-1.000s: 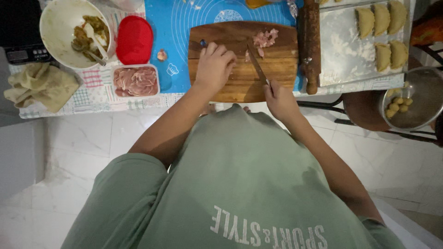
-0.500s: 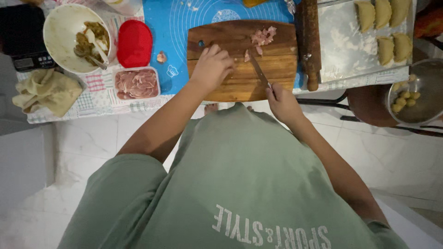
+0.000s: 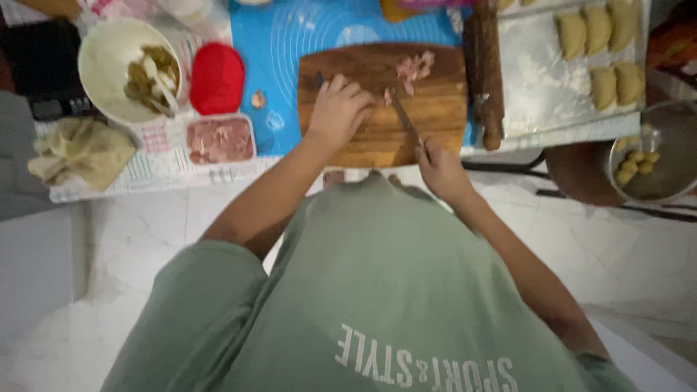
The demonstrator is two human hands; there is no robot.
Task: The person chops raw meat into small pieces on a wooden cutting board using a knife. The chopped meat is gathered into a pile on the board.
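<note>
A brown wooden cutting board (image 3: 435, 109) lies on a blue mat (image 3: 290, 51). My left hand (image 3: 337, 110) rests on the board with its fingers curled down; I cannot tell what is under it. My right hand (image 3: 439, 168) grips a knife (image 3: 405, 120) by the handle at the board's near edge, the blade pointing towards a small piece of pink meat (image 3: 388, 96). More chopped pink meat (image 3: 414, 69) lies in a small heap at the far side of the board.
A rolling pin (image 3: 488, 72) lies right of the board, beside a floured tray (image 3: 537, 94) with several folded pastries (image 3: 602, 36). Left are a red lid (image 3: 216, 78), a tub of raw meat (image 3: 220, 139), a white bowl (image 3: 109, 58), a cloth (image 3: 80, 152). A metal bowl (image 3: 671, 138) stands far right.
The view has shifted a little. My left hand stays on the board and my right hand keeps the knife, with the blade now close to the small meat piece.
</note>
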